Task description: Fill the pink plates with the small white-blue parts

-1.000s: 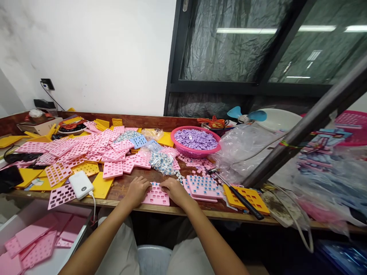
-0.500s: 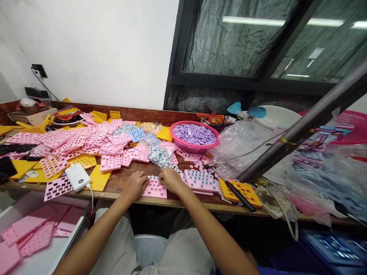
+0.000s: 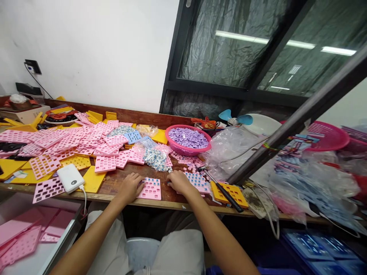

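A pink board with rows of square holes (image 3: 150, 190) lies flat near the table's front edge, small blue-and-white pieces set in its upper rows. Along its left edge, my left hand (image 3: 131, 187) grips it, fingers curled and thumb on the surface. My right hand (image 3: 179, 181) is just right of the board, off it, with fingers bent together; what they hold, if anything, is hidden. Beyond the hands lies a heap of small blue-and-white pieces (image 3: 156, 159), partly under a clear bag. Right of my right hand are stacked pink boards filled with blue pieces (image 3: 197, 182).
A pink basket of purple pieces (image 3: 189, 139) stands behind. To the right lie a hammer (image 3: 226, 193) across a yellow board (image 3: 239, 194), plastic bags and a slanting metal pole (image 3: 275, 141). A white power bank (image 3: 70, 178) and many pink boards (image 3: 71, 139) fill the left.
My right hand has moved right, off the pink board, uncovering its right side. My left hand stays at the board's left edge. The view has shifted slightly right.
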`<state>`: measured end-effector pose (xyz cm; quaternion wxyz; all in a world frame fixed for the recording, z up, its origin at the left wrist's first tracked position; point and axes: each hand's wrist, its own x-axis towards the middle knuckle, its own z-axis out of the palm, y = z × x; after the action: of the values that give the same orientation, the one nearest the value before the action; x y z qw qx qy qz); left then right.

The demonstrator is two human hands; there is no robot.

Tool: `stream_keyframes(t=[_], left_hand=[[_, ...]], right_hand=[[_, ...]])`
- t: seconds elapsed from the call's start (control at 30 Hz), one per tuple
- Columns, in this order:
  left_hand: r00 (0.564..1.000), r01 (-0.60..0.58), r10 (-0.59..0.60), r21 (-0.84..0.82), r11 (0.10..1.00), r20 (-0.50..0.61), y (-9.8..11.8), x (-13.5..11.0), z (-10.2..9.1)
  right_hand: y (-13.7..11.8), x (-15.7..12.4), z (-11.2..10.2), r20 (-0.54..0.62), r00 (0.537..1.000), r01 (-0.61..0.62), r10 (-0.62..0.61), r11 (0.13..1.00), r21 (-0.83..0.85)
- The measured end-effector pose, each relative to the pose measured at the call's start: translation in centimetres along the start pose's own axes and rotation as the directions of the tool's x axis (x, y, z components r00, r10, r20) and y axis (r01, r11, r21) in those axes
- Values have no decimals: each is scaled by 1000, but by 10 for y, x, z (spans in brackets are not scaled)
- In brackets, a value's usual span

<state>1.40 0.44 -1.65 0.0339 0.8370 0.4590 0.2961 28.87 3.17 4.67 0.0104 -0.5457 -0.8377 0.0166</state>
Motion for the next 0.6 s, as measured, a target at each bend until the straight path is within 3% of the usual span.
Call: stream_keyframes(t=[0.07, 0.13, 0.23, 0.3, 0.43, 0.6], left_hand=[[1000, -3, 3, 0, 1000, -19, 3, 1, -2], [999, -13, 13, -2, 1000, -40, 9, 7, -4], [998, -54, 54, -14, 998, -29, 24, 30, -2], [997, -71, 70, 12, 997, 35, 34, 56, 6], [978, -70, 48, 104, 992, 204, 44, 111, 29], [950, -92, 45, 141, 986, 310, 31, 145, 48]], right_hand=[[0, -9, 3, -49, 999, 7, -5, 999, 37], [-1, -22, 7, -180, 983, 11, 21, 985, 172], [-9, -48, 23, -383, 905, 29, 184, 873, 487], [-21, -63, 39, -401, 872, 49, 280, 766, 641], [-41, -77, 68, -386, 888, 110, 248, 703, 703], [-35, -77, 75, -363, 852, 98, 378, 566, 818]])
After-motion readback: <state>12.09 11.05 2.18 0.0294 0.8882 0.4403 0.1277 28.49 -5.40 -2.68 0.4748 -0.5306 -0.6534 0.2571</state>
